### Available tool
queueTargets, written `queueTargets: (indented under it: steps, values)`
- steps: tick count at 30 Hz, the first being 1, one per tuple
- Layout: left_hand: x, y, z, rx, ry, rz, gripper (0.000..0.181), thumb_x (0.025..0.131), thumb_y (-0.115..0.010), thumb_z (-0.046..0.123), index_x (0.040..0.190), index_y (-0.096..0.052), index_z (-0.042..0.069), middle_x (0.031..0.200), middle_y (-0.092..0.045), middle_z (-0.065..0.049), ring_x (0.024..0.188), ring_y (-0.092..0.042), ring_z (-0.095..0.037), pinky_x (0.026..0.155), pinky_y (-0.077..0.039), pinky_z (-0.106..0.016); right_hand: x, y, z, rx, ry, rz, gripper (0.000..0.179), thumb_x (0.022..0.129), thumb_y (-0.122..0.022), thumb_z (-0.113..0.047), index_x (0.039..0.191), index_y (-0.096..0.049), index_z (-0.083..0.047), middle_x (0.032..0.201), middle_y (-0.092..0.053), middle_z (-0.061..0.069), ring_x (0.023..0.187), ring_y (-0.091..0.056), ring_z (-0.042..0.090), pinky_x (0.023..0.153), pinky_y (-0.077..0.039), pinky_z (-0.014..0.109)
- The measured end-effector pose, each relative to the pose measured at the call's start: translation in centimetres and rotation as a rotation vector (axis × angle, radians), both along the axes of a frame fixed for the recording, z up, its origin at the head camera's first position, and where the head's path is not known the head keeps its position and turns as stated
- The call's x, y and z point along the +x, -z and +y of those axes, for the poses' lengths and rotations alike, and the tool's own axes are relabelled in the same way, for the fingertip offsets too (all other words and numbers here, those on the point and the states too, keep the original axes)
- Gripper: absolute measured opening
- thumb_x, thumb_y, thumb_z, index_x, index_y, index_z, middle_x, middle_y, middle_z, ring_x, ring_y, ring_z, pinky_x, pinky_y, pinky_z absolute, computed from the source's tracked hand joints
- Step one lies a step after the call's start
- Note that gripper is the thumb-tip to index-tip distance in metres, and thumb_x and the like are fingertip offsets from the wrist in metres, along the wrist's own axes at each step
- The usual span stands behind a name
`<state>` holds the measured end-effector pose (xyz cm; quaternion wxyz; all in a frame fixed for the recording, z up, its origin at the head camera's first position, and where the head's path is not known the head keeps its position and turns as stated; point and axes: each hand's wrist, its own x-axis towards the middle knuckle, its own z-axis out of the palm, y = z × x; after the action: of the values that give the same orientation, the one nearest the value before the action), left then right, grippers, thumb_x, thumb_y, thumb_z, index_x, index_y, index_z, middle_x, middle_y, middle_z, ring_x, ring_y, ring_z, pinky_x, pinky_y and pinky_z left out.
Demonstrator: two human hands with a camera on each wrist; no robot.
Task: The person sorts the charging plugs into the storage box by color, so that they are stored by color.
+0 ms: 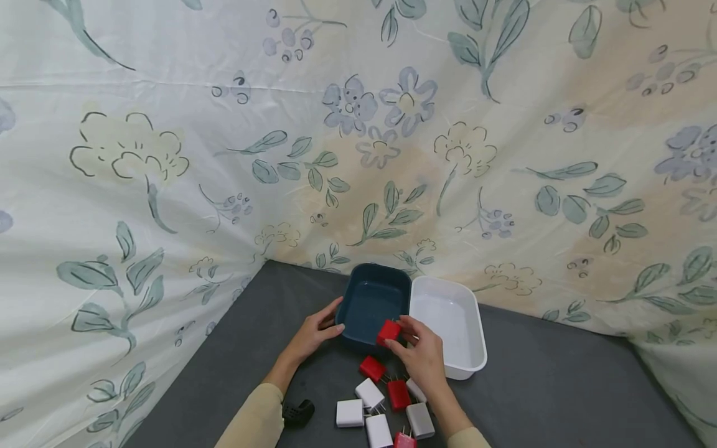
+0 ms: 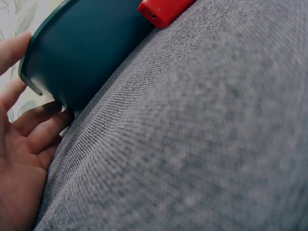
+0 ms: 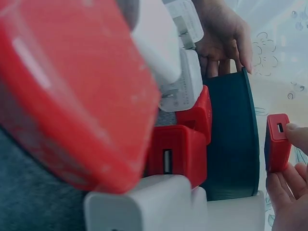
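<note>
While the left hand [image 1: 310,336] holds the side of the dark blue tub [image 1: 374,302], the right hand [image 1: 422,350] pinches a red charger [image 1: 388,333] between thumb and fingers above that tub's near edge. Other chargers [image 1: 399,396] lie on the tabletop [image 1: 538,367] in front, and the white tub [image 1: 447,317] stands just beside the blue one.

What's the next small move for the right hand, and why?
Probably lower the boxy red plastic charger into the rectangular dark-teal plastic bin and let go: the right hand pinches it above the bin's near edge, and the left hand touches the bin's left side, apparently steadying it.
</note>
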<state>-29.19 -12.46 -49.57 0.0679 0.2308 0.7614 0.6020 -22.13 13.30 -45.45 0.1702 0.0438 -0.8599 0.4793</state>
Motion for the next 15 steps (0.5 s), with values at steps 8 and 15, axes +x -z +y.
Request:
queueTargets:
  steps: [8, 15]
  values:
    - [-1.3, 2.5, 0.3, 0.021, -0.062, 0.0, 0.065, 0.097, -0.061, 0.025, 0.154, -0.031, 0.026, 0.155, -0.038, -0.01, 0.14, -0.042, -0.03, 0.112, -0.037, -0.052, -0.9, -0.4, -0.4, -0.008, 0.036, -0.006, 0.056, 0.074, -0.085, -0.012, 0.126, -0.063, -0.003, 0.114, -0.071, 0.011, 0.099, -0.07, 0.026, 0.089, -0.055, 0.042]
    - [-1.3, 2.5, 0.4, 0.04, -0.067, 0.013, 0.065, 0.095, -0.063, 0.029, 0.152, -0.034, 0.027, 0.153, -0.042, -0.009, 0.137, -0.045, -0.029, 0.11, -0.038, -0.053, -1.5, -0.6, -0.6, -0.008, 0.05, -0.031, 0.057, 0.076, -0.084, -0.016, 0.127, -0.063, -0.004, 0.113, -0.071, 0.011, 0.1, -0.069, 0.027, 0.091, -0.055, 0.043]
